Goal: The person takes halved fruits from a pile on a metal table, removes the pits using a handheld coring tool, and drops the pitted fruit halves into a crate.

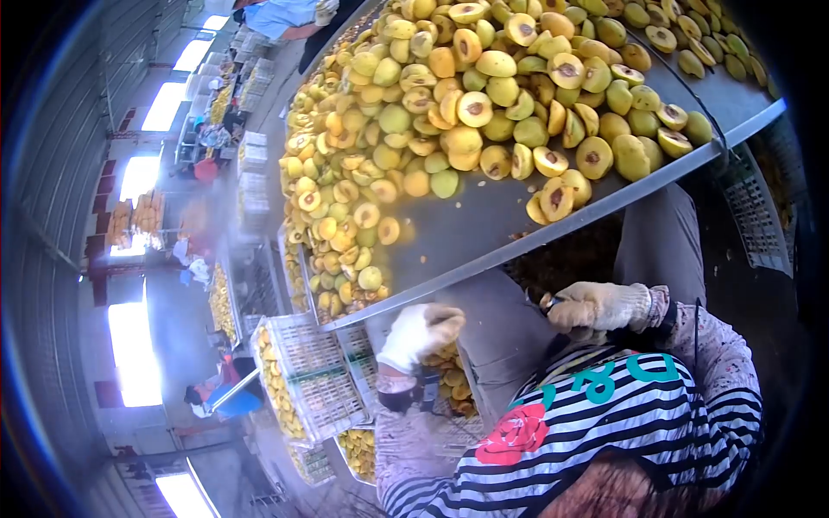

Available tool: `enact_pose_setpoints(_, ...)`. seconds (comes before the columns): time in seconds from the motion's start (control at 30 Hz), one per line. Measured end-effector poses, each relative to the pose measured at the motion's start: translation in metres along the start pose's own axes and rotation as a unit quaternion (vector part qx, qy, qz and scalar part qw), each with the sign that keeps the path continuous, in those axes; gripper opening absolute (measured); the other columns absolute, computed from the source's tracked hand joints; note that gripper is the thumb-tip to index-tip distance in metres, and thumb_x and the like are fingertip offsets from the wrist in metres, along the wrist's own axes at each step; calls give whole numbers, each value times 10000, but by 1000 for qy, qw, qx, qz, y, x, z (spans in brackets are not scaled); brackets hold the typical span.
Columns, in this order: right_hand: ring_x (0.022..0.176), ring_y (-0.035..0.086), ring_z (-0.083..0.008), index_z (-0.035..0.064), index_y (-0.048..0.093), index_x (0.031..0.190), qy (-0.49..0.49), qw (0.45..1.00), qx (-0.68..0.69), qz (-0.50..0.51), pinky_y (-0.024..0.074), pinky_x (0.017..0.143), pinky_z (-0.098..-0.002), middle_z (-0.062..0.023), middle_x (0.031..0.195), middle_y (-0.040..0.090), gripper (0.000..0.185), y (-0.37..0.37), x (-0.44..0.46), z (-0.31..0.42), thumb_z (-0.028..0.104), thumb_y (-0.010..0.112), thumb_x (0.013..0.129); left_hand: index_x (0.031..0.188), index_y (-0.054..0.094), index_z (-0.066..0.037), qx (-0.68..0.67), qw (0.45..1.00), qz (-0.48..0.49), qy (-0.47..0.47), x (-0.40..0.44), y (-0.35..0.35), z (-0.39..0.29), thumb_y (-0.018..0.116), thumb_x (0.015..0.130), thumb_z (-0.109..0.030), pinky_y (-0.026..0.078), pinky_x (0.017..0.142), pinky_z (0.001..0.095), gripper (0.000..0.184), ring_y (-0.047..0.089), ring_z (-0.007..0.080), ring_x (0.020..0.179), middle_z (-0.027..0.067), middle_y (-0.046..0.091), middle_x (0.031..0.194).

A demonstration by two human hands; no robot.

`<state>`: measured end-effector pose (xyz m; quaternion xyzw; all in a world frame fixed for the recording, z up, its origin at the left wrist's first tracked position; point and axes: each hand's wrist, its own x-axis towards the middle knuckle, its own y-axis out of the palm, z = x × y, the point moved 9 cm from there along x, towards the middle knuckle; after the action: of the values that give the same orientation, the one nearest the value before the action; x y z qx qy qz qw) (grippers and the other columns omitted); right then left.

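Note:
My left hand (pixel 420 337), in a whitish work glove, is over a crate of fruit pieces (pixel 454 380) beside my leg. Its fingers are curled together, and what they hold, if anything, cannot be made out. My right hand (pixel 598 308), gloved too, is closed around a small dark tool (pixel 554 302) above my lap, with a brownish bit at the tool's tip. Beyond both hands, halved yellow-green fruits (pixel 474 109) with brown centres are heaped on a metal table (pixel 458 226).
The table's raised metal edge (pixel 535 237) runs diagonally just beyond my hands. Plastic crates (pixel 315 371) of fruit stand at the left, another crate (pixel 756 211) at the right. Co-workers (pixel 226 388) are farther left; one person's blue-clad arm (pixel 285 15) shows at the top.

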<state>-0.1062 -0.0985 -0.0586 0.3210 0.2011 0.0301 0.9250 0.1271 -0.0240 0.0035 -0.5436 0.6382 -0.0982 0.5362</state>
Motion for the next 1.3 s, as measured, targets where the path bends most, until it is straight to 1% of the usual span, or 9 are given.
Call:
enact_pose_setpoints(0.2, 484, 398, -75, 108, 531, 835, -37, 997, -42, -53, 328, 436, -242, 40, 595, 450, 365, 9, 7, 9, 429, 606, 990, 1025, 731, -6, -73, 901, -420, -84, 43, -133, 166, 575, 941, -276, 468, 591, 271, 323, 566, 93, 638, 61, 712, 815)
enact_pose_setpoints(0.27, 480, 398, -81, 104, 534, 846, -42, 995, -62, -72, 335, 438, -249, 36, 592, 448, 366, 11, 5, 7, 434, 606, 988, 1073, 719, -13, 14, 900, -413, -137, 94, -132, 201, 568, 947, -270, 495, 646, 282, 323, 606, 129, 700, 94, 708, 836)
enact_pose_setpoints(0.3, 479, 400, -88, 101, 534, 859, -48, 993, -68, -84, 340, 440, -254, 32, 589, 449, 365, 11, 4, 6, 435, 601, 989, 1106, 676, -28, -12, 918, -372, -134, 99, -125, 163, 566, 928, -385, 498, 902, 445, 413, 659, 400, 1031, 263, 688, 1071)
enact_pose_setpoints(0.47, 493, 413, -84, 95, 549, 883, -59, 988, -82, -121, 341, 447, -251, 34, 600, 454, 352, 15, 5, 21, 427, 592, 991, 1005, 579, -32, -214, 902, -374, 21, 131, -93, 97, 733, 754, -35, 534, 770, 292, 295, 622, 141, 818, 66, 652, 913)
enact_pose_setpoints(0.57, 502, 433, -81, 93, 571, 880, -93, 981, -94, -140, 347, 452, -246, 36, 617, 469, 363, 24, 20, 40, 440, 593, 984, 1041, 573, -38, -410, 845, -303, 162, 84, -58, 3, 700, 776, -23, 536, 783, 290, 295, 614, 151, 869, 69, 627, 966)
enact_pose_setpoints(0.7, 554, 516, -99, 69, 609, 924, -46, 981, -116, -151, 412, 506, -257, 12, 637, 529, 439, 36, 47, 49, 505, 584, 972, 1080, 580, -63, -725, 644, -123, 208, 38, 15, -54, 614, 886, -212, 560, 888, 419, 247, 643, 271, 998, 112, 646, 1085)
enact_pose_setpoints(0.8, 609, 581, -138, 48, 644, 961, 9, 959, -186, -214, 464, 569, -286, -20, 668, 591, 525, 26, 57, 32, 567, 561, 962, 1073, 602, -61, -833, 491, -193, 167, 36, 41, -41, 540, 1009, -305, 531, 954, 497, 259, 635, 295, 1050, 133, 645, 1127)
enact_pose_setpoints(1.2, 878, 670, -337, 12, 679, 1108, -54, 921, -279, -265, 516, 806, -407, -207, 942, 696, 651, 21, 55, 29, 627, 587, 917, 940, 637, -3, -787, 562, -184, 176, 37, 43, -59, 578, 987, -180, 544, 766, 366, 192, 649, 244, 822, 147, 665, 949)
enact_pose_setpoints(1.3, 654, 604, -209, 34, 674, 949, -27, 950, -234, -207, 478, 623, -336, -88, 723, 638, 568, 17, 56, 10, 592, 569, 945, 925, 643, 7, -778, 580, -111, 216, 42, 48, -66, 603, 955, -160, 540, 749, 358, 175, 648, 243, 812, 157, 665, 931)
